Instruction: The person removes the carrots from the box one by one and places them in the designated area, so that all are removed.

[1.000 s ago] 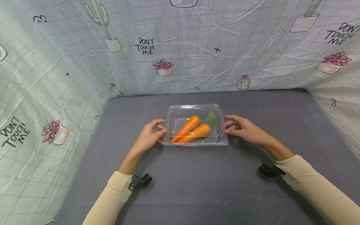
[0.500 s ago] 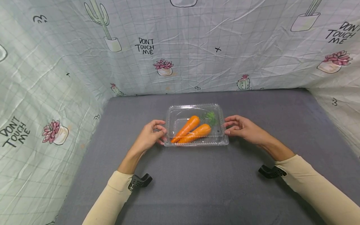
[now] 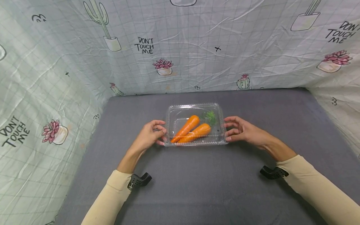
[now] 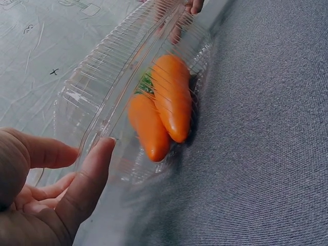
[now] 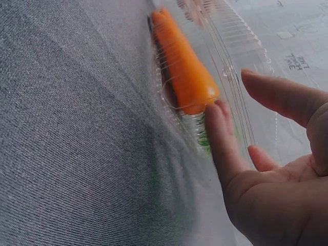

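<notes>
A clear plastic clamshell container (image 3: 194,144) sits on the grey cloth with its lid closed. Through it show two carrots, one lying farther back (image 3: 187,127) and one in front (image 3: 200,131), with green leaves (image 3: 210,117) at the right. My left hand (image 3: 147,136) is at the container's left side; in the left wrist view its thumb and forefinger pinch the rim. At the right side, my right hand (image 3: 246,131) has its fingers spread. In the right wrist view the thumb (image 5: 220,128) lies against the lower side, apart from the forefinger (image 5: 277,95).
Grey cloth (image 3: 191,187) covers the table around the container. Behind and at both sides hangs a pale printed curtain (image 3: 191,62). A black wrist mount (image 3: 140,180) sits on the left sleeve, another mount (image 3: 273,172) on the right.
The right thumb has moved down, away from the other fingers, and the right hand has spread wider. The left hand and the container have barely moved.
</notes>
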Available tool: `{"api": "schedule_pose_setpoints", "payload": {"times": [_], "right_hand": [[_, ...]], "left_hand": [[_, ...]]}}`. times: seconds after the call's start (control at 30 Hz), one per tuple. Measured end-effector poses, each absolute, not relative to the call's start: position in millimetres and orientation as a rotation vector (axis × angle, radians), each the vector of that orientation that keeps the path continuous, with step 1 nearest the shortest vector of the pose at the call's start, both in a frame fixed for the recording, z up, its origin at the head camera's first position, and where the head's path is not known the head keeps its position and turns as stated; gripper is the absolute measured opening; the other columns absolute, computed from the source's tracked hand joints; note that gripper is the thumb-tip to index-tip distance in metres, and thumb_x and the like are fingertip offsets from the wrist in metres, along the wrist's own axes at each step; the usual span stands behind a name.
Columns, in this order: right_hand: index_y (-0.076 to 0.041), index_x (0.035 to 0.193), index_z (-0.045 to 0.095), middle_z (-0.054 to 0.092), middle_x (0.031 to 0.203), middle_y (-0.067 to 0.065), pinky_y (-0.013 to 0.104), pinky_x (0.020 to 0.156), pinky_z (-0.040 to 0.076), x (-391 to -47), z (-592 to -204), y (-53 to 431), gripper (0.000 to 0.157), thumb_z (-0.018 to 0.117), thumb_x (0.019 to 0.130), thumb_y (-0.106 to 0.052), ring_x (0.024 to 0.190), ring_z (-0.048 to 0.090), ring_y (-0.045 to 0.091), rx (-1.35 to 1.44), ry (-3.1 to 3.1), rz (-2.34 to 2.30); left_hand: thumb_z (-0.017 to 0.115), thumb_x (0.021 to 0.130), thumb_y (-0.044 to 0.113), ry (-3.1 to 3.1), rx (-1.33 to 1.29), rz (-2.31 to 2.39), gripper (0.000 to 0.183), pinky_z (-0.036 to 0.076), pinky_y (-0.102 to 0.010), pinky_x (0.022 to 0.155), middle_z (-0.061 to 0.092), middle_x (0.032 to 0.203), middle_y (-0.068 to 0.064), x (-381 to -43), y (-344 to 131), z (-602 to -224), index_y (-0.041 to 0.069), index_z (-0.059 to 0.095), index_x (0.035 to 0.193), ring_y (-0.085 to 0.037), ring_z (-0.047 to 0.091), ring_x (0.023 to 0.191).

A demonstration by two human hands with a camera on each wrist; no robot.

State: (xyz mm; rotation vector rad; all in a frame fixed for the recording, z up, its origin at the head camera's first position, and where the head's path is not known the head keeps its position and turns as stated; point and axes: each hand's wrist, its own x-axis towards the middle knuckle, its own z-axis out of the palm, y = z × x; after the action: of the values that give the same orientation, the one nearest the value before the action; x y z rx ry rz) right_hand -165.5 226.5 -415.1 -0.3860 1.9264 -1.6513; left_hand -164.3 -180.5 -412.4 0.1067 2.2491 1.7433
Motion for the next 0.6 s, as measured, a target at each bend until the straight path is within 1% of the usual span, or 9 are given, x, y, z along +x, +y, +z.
{"api": "schedule_pose_setpoints", "payload": {"times": [0.1,0.2,0.5,0.6], "right_hand": [[-0.003,0.155,0.018,0.032,0.154,0.025,0.032,0.09,0.06,-164.7,-415.6,227.0,0.087,0.075,0.089,0.0,0.115,0.061,0.016,-0.391,1.908,-1.641],[-0.003,0.154,0.019,0.031,0.155,0.025,0.032,0.091,0.061,-164.1,-416.4,227.1,0.088,0.077,0.088,-0.001,0.118,0.059,0.016,-0.401,1.915,-1.629],[0.003,0.148,0.03,0.032,0.154,0.023,0.029,0.089,0.06,-159.6,-418.1,224.7,0.077,0.077,0.088,-0.002,0.117,0.06,0.014,-0.388,1.938,-1.629],[0.003,0.148,0.031,0.033,0.154,0.024,0.03,0.089,0.061,-158.8,-418.7,223.6,0.077,0.078,0.087,-0.002,0.118,0.061,0.016,-0.379,1.954,-1.638]], "left_hand": [[0.064,0.098,0.002,2.246,0.108,1.743,0.042,0.065,-0.041,0.06,0.06,0.104,-0.017,-164.5,-180.2,-412.2,-0.006,0.05,0.136,-0.021,0.066,0.072],[0.063,0.098,0.001,2.243,0.114,1.742,0.042,0.065,-0.041,0.061,0.06,0.104,-0.017,-164.7,-180.3,-411.8,-0.007,0.049,0.137,-0.02,0.066,0.072],[0.062,0.098,0.001,2.237,0.126,1.745,0.043,0.065,-0.043,0.061,0.06,0.104,-0.017,-165.3,-181.9,-411.6,-0.007,0.048,0.138,-0.021,0.066,0.071],[0.062,0.098,0.001,2.236,0.129,1.75,0.044,0.065,-0.044,0.062,0.06,0.105,-0.018,-165.4,-182.2,-411.8,-0.008,0.047,0.139,-0.021,0.066,0.071]]}}
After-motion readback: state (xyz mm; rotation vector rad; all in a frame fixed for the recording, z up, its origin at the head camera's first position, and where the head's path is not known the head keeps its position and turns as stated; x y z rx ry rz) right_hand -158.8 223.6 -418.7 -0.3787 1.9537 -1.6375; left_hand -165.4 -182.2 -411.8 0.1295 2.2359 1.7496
